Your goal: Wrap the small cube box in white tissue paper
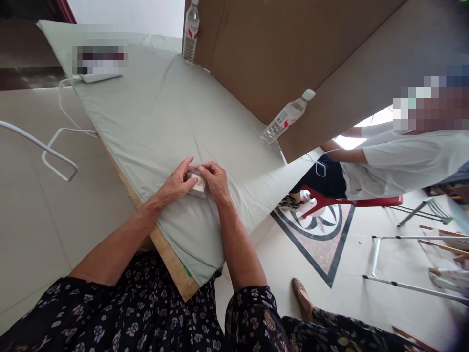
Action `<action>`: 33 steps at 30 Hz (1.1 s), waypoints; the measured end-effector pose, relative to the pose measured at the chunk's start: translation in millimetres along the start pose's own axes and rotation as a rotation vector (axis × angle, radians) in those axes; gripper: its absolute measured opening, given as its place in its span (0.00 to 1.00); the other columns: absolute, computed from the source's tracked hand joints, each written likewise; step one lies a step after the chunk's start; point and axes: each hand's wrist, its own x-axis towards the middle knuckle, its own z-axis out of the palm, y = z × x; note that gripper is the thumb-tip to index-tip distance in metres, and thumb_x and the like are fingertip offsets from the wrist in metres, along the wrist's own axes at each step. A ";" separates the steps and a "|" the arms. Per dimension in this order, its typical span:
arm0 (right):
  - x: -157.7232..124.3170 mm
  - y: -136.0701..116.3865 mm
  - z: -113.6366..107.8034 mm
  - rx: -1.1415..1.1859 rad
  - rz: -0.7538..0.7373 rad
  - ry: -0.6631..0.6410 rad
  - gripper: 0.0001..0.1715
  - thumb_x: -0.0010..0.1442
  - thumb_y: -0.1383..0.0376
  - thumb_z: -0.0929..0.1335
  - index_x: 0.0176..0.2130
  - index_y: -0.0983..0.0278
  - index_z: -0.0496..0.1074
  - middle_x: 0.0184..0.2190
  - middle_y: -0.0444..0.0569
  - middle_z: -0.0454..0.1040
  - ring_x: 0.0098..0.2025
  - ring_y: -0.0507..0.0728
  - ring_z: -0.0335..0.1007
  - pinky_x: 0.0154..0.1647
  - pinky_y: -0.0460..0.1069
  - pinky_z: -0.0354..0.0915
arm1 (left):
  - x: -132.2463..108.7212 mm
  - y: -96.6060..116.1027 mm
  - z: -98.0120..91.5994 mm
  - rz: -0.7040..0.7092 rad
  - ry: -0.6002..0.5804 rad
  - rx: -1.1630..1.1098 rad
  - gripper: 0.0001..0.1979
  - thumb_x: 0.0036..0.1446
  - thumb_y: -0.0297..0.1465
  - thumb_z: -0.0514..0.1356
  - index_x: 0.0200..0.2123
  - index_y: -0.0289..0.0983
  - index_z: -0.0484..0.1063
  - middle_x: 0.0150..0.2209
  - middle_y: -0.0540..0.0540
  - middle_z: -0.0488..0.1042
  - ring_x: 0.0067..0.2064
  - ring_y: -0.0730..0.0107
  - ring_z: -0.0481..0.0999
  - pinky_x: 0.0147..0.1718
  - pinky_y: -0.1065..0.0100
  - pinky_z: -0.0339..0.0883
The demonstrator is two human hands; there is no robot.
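A small white box-like object (198, 184) lies on the pale green cloth (157, 112) that covers the table, near its front edge. My left hand (177, 184) pinches the object's left side with thumb and fingers. My right hand (214, 180) curls over its right side, fingertips pressed on its top. Both hands meet on the object; most of it is hidden beneath the fingers.
Two clear water bottles stand along a brown cardboard wall (278, 54), one far (191, 30) and one leaning at the right (287, 117). A white device (97, 76) with a cable lies at the far left. Another person (399, 156) sits on a red chair (351, 201) to the right. Metal frames lie on the floor.
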 end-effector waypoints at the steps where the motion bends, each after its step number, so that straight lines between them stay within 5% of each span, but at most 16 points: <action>1: -1.0 -0.2 -0.8 -0.013 -0.013 0.005 0.14 0.53 0.53 0.73 0.32 0.61 0.75 0.29 0.42 0.76 0.33 0.53 0.71 0.38 0.49 0.69 | 0.2 -3.9 0.1 0.028 0.020 0.029 0.44 0.54 0.35 0.63 0.72 0.33 0.54 0.56 0.36 0.74 0.46 0.65 0.77 0.45 0.63 0.72; 7: -7.8 -0.2 -3.9 -0.290 -0.196 0.019 0.09 0.59 0.58 0.71 0.34 0.59 0.80 0.36 0.46 0.78 0.41 0.55 0.74 0.44 0.50 0.71 | 0.4 -19.0 6.2 0.194 0.132 0.213 0.34 0.64 0.35 0.56 0.71 0.35 0.57 0.51 0.40 0.76 0.45 0.67 0.75 0.51 0.62 0.71; 10: -19.0 -1.2 -8.9 -0.567 -0.372 0.003 0.08 0.64 0.61 0.70 0.38 0.57 0.82 0.43 0.49 0.80 0.49 0.58 0.75 0.54 0.55 0.70 | 0.7 -20.8 12.4 0.226 0.218 0.280 0.31 0.66 0.34 0.53 0.71 0.33 0.57 0.50 0.40 0.76 0.47 0.65 0.76 0.54 0.60 0.70; 13: -35.2 -1.6 -16.1 -0.910 -0.553 -0.017 0.10 0.67 0.59 0.71 0.47 0.54 0.82 0.57 0.51 0.77 0.63 0.62 0.69 0.65 0.60 0.63 | 1.3 -21.4 15.5 0.211 0.224 0.274 0.31 0.67 0.34 0.51 0.71 0.33 0.56 0.50 0.40 0.76 0.45 0.66 0.76 0.52 0.61 0.71; 17: -49.3 6.6 -18.8 -1.187 -0.673 -0.040 0.18 0.70 0.58 0.70 0.57 0.53 0.77 0.66 0.52 0.71 0.70 0.65 0.62 0.66 0.61 0.60 | 3.2 -22.0 13.3 0.181 0.230 0.224 0.29 0.65 0.33 0.52 0.69 0.34 0.60 0.49 0.41 0.77 0.46 0.65 0.77 0.52 0.60 0.71; 33: -51.8 29.6 -9.4 -1.232 -0.820 0.154 0.15 0.74 0.62 0.65 0.56 0.55 0.75 0.61 0.54 0.76 0.66 0.61 0.68 0.62 0.57 0.62 | 7.2 -15.4 11.1 0.101 0.282 -0.002 0.32 0.56 0.29 0.58 0.65 0.34 0.63 0.47 0.42 0.78 0.41 0.67 0.76 0.43 0.64 0.72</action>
